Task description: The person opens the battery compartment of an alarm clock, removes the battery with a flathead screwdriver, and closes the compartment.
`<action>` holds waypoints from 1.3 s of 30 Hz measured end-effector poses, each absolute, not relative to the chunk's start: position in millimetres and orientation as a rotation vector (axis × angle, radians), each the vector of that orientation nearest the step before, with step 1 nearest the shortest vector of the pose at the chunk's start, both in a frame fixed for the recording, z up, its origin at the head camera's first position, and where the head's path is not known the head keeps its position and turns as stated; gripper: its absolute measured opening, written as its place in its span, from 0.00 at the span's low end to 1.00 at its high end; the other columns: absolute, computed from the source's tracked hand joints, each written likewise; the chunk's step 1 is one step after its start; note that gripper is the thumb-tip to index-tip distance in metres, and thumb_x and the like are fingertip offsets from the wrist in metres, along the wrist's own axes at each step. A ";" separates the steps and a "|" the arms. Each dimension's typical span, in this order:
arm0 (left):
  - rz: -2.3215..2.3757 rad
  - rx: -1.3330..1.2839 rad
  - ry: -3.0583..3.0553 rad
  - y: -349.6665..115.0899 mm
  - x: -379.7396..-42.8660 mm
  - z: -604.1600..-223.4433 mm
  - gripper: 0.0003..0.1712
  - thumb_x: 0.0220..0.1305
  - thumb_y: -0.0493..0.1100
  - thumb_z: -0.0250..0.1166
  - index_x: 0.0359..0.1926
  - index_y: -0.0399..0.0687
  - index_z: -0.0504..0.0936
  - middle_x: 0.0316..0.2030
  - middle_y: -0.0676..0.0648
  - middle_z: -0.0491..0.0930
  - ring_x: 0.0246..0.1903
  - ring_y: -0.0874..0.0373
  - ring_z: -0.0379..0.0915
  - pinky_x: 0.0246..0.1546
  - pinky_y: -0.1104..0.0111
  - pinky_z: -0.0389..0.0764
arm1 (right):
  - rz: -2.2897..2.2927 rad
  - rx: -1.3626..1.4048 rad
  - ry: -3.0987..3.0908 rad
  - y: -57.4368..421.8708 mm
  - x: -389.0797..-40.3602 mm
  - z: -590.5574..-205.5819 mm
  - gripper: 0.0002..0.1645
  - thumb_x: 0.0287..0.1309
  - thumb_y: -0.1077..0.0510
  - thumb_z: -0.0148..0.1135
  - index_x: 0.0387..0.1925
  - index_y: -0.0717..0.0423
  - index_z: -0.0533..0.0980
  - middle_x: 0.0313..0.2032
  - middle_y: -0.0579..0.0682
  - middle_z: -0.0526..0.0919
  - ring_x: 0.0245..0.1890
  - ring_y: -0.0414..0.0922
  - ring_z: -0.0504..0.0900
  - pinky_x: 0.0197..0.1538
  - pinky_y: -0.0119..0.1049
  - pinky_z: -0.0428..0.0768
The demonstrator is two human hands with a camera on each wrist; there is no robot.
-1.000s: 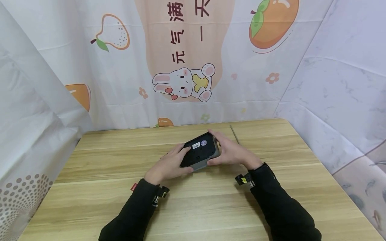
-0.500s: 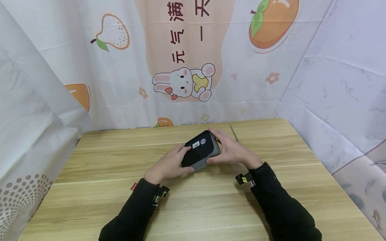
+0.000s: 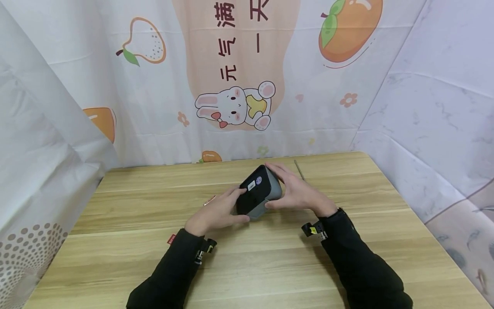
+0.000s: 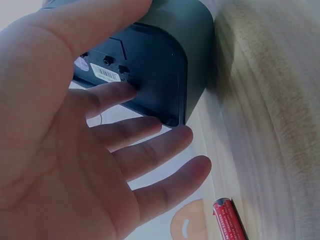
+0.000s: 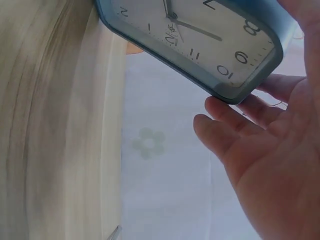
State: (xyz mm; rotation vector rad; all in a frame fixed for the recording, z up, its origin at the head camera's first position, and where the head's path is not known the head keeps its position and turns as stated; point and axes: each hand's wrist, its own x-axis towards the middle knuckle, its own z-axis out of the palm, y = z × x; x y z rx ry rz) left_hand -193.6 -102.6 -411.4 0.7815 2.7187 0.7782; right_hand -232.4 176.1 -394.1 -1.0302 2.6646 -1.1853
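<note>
A grey alarm clock with a black back is held tilted over the table between both hands. My left hand pinches its left end, thumb on the near lower side and index finger on the black back; the other fingers are spread. My right hand grips the opposite end, with the thumb low and the fingers over the top edge. Facing the right wrist view is the white dial with its numerals and hands. A white barcode label and a round purple sticker mark the back.
On the wooden table, a red battery lies beyond the left fingers. A thin greyish rod lies behind the right hand. Printed curtains enclose the table's back and sides.
The clock has tipped and turned between the hands, so its right end is higher and more of its grey side shows. Both hands stay nearly in place; the right fingertips rise slightly.
</note>
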 end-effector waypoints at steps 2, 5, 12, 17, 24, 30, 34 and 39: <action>0.789 0.790 2.713 -102.2 -194.0 -411.9 0.50 0.63 0.59 0.71 0.78 0.49 0.59 0.76 0.41 0.58 0.70 0.48 0.61 0.65 0.53 0.68 | -1.190 -1.055 2.664 176.1 -232.0 -393.6 0.68 0.43 0.46 0.82 0.80 0.47 0.52 0.75 0.50 0.58 0.71 0.51 0.62 0.66 0.58 0.67; 0.801 0.799 2.711 -101.8 -194.2 -412.3 0.50 0.63 0.59 0.72 0.78 0.49 0.59 0.75 0.42 0.59 0.70 0.49 0.61 0.65 0.53 0.68 | -1.194 -1.085 2.661 176.1 -231.9 -393.8 0.67 0.44 0.46 0.82 0.80 0.46 0.52 0.75 0.50 0.57 0.70 0.51 0.63 0.65 0.58 0.69; 0.811 0.800 2.716 -101.6 -194.2 -412.1 0.50 0.62 0.58 0.73 0.77 0.47 0.61 0.74 0.42 0.62 0.70 0.50 0.63 0.65 0.54 0.68 | -1.170 -1.152 2.686 176.0 -231.8 -396.0 0.65 0.48 0.43 0.80 0.81 0.46 0.52 0.75 0.51 0.57 0.70 0.52 0.63 0.64 0.59 0.69; 0.827 0.806 2.718 -101.4 -195.0 -411.9 0.50 0.61 0.57 0.74 0.76 0.46 0.61 0.72 0.42 0.64 0.68 0.52 0.65 0.65 0.56 0.69 | -1.176 -1.174 2.650 176.3 -232.5 -397.2 0.65 0.50 0.42 0.79 0.81 0.44 0.50 0.76 0.51 0.55 0.71 0.52 0.61 0.66 0.59 0.67; 0.828 0.782 2.705 -101.7 -194.1 -411.0 0.50 0.61 0.58 0.74 0.76 0.47 0.61 0.72 0.42 0.64 0.68 0.51 0.65 0.65 0.54 0.69 | -1.208 -1.124 2.519 177.0 -232.9 -399.1 0.72 0.51 0.44 0.80 0.82 0.40 0.40 0.76 0.56 0.50 0.71 0.53 0.61 0.67 0.59 0.65; 0.822 0.793 2.707 -102.8 -194.9 -412.0 0.50 0.61 0.58 0.74 0.76 0.47 0.60 0.72 0.43 0.64 0.68 0.52 0.65 0.65 0.55 0.69 | -1.336 -1.091 2.378 176.0 -236.1 -403.6 0.77 0.51 0.53 0.81 0.81 0.46 0.29 0.79 0.55 0.42 0.76 0.52 0.53 0.72 0.55 0.59; 0.796 0.796 2.725 -103.7 -195.3 -412.2 0.50 0.60 0.58 0.74 0.76 0.46 0.61 0.72 0.43 0.65 0.68 0.52 0.64 0.65 0.53 0.68 | -1.334 -1.063 2.325 174.6 -236.9 -406.2 0.81 0.50 0.53 0.81 0.79 0.46 0.25 0.80 0.56 0.39 0.77 0.52 0.52 0.73 0.53 0.57; 0.796 0.786 2.740 -104.8 -195.3 -411.8 0.50 0.59 0.58 0.75 0.75 0.46 0.62 0.71 0.44 0.67 0.67 0.52 0.66 0.64 0.49 0.69 | -1.280 -1.120 2.274 171.1 -237.7 -411.1 0.77 0.50 0.52 0.82 0.81 0.50 0.32 0.76 0.55 0.55 0.75 0.51 0.58 0.72 0.51 0.60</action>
